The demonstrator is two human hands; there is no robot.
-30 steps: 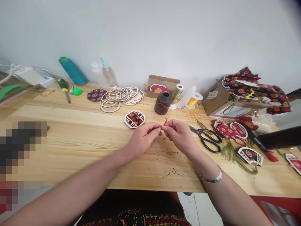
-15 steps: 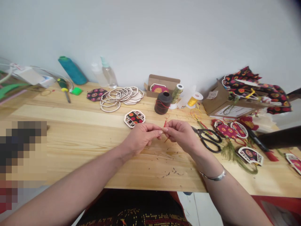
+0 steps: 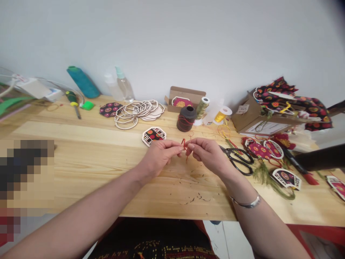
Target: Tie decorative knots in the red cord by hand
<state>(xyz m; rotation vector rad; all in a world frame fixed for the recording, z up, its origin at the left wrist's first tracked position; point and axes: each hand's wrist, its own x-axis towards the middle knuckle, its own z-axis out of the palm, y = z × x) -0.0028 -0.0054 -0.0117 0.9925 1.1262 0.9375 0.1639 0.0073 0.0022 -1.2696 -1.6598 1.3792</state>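
Observation:
Both hands meet above the middle of the wooden table (image 3: 113, 201). My left hand (image 3: 161, 154) pinches a thin red cord (image 3: 183, 141) between thumb and forefinger. Facing it, my right hand (image 3: 203, 151) is closed on the same cord. A small loop of the cord stands up between the fingertips, and a tail hangs below them. Just behind my left hand lies an ornament (image 3: 153, 136) with a pale cut-out frame and dark patterned cloth, partly covered by that hand. Black-handled scissors (image 3: 239, 156) lie to the right of my right hand.
Behind the hands stand a dark thread cone (image 3: 186, 118), a green spool (image 3: 202, 107) and a yellow spool (image 3: 223, 114). Pale wooden frames (image 3: 140, 110) are piled at left. Finished ornaments (image 3: 286, 179) with tassels and a cardboard box (image 3: 250, 114) occupy the right side.
The fingertips have shifted slightly, and the red cord now shows as a small loop between them. Before, it stuck up beside my right fingertips. Everything on the table stays put.

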